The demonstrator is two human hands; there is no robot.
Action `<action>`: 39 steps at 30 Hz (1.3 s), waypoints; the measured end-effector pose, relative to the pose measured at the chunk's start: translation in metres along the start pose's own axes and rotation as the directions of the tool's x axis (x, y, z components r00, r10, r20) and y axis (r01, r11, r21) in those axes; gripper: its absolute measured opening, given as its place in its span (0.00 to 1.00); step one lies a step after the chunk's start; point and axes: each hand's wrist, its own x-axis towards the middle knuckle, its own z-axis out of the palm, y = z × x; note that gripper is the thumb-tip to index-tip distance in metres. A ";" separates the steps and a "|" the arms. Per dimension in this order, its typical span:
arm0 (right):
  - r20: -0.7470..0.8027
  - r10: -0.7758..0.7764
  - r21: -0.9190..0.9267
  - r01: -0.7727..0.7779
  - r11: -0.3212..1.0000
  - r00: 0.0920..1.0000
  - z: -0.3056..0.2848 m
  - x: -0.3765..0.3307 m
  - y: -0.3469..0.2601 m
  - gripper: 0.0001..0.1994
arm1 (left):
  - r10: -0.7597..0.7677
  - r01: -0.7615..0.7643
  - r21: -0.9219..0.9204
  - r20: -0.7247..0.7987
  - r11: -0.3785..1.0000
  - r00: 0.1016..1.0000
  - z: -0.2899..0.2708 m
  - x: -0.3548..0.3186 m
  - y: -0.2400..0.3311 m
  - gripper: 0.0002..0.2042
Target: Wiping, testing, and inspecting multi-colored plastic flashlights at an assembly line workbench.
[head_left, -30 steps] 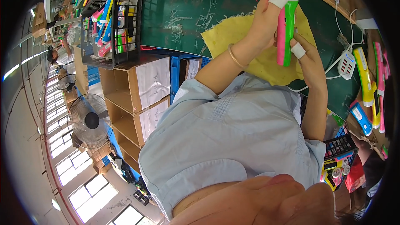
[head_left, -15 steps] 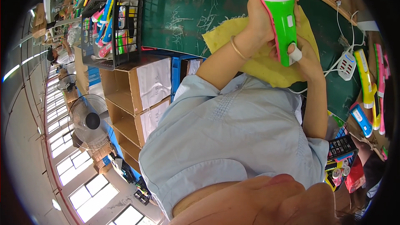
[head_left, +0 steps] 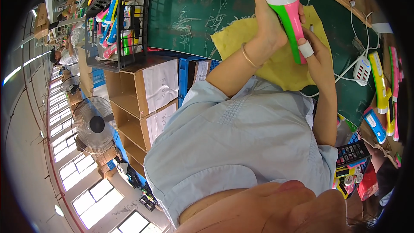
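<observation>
A flashlight [head_left: 294, 16] with a white head and a green and pink body is held tilted above a yellow cloth [head_left: 280, 75]. Its lens end points up and away from me. My left hand [head_left: 268, 22] is closed around the upper body, its white-taped thumb standing up beside the head and its fingertips showing on the far side. Lower down, my right hand [head_left: 320, 60] grips the narrow tail end, with a white-taped thumb pressed against it. The cloth lies on the green tabletop [head_left: 185, 21]. Some right fingers are hidden behind the flashlight.
At the left stands a black basket [head_left: 119, 60] full of colourful flashlights. Below it are cardboard compartments [head_left: 125, 92]. A white multi-port charger [head_left: 362, 70] with cables lies right, near yellow [head_left: 377, 77] and blue flashlights [head_left: 374, 125]. Another basket [head_left: 351, 153] sits lower right.
The flashlight has been turned about its length, so more of its pink side faces me and the white switch is out of sight. Both hands have shifted slightly with it.
</observation>
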 end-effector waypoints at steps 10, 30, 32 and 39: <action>-0.050 0.079 0.070 -0.075 0.995 0.996 0.004 0.000 0.015 0.23 | -0.110 0.096 0.216 0.056 0.972 0.992 0.012 0.012 -0.011 0.34; -0.878 -0.245 -0.433 -0.466 0.772 0.411 -0.260 -0.002 -0.003 0.19 | 0.390 -0.003 0.573 0.562 -0.820 0.729 -0.184 0.152 0.277 0.27; -0.844 -0.259 -0.422 -0.285 0.860 0.469 -0.198 -0.007 -0.026 0.18 | 0.420 -0.041 0.559 0.667 -0.828 0.615 -0.183 0.149 0.280 0.27; -0.210 -0.003 -0.110 -0.021 0.994 0.978 -0.072 -0.029 -0.025 0.17 | 0.594 -0.642 0.459 0.267 0.614 0.759 -0.081 0.080 0.215 0.16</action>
